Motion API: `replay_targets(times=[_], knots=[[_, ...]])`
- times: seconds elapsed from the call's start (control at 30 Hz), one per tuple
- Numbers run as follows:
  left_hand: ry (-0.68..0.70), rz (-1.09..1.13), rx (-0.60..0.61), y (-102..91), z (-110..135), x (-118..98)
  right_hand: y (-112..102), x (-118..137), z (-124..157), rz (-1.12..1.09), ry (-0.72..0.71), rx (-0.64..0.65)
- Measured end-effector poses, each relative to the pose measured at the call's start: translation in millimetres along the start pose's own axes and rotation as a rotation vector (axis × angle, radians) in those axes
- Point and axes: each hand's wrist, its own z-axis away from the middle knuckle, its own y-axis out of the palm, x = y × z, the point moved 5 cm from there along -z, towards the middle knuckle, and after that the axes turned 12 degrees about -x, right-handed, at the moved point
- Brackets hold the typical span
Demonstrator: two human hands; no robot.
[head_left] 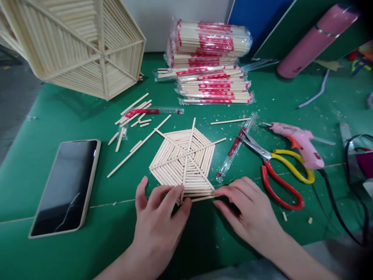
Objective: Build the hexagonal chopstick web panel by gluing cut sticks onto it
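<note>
Both hands, as I watched from my station, rested at the near edge of the flat hexagonal panel of pale wooden sticks (183, 159), which lay mid-table on the green table (43, 128). The left hand (160, 221) was open, fingers spread, tips pressing the lowest sticks. The right hand (247, 210) was open too, fingertips touching the edge's right corner. Red-and-yellow-handled scissors (279, 171) lay just right of the panel

One view is taken from a head-worn camera; it is aimed forward and down at the green tabletop (43, 116); the left hand (159, 223) and right hand (250, 212) are framed close.
</note>
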Motion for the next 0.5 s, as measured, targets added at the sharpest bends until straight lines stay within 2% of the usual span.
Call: replay_targets(times=[0.2,0.5], knots=[[-0.023,0.009,-0.041,1.6,3,1,-5,-15,10,-0.053,0.084,-0.001],[0.001,-0.002,-0.035,0.3,1,1,-4,-14,6,-0.055,0.091,-0.002]])
